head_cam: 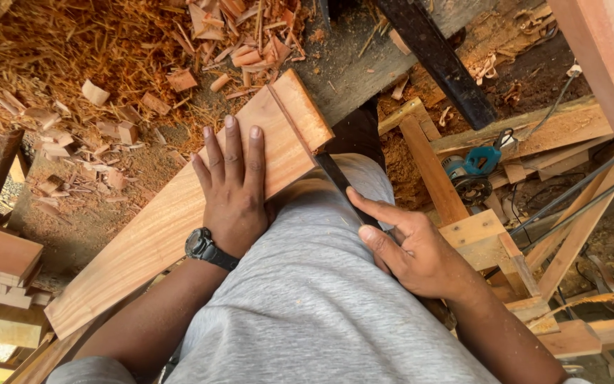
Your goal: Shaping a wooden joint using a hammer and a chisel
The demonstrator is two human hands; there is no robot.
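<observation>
A long reddish plank [172, 220] is laid diagonally across the lap, its notched end raised toward the top of the view w/ a thin step cut across it. The left hand [234, 192] is pressed flat on the plank just below that step, fingers spread, nothing gripped; a dark watch [206, 247] is worn at the wrist nearest the plank's lower half. The right hand [410, 249] is wrapped around a dark chisel [339, 183], forefinger stretched along the blade, the tip set against the plank's right edge beside the notch. The plank is judged stiff & fairly heavy, smooth-planed so prob. a bit slippery under a palm; the thin shoulder at the notch looks the weak spot, likely to chip. Best held by flat pressure on the broad face near the cut, or gripped along the long edges, not by the thin end. Wood shavings [72, 64] are heaped beyond the plank's upper left; a teal power tool [474, 169] lies well to the right of the plank among offcuts
</observation>
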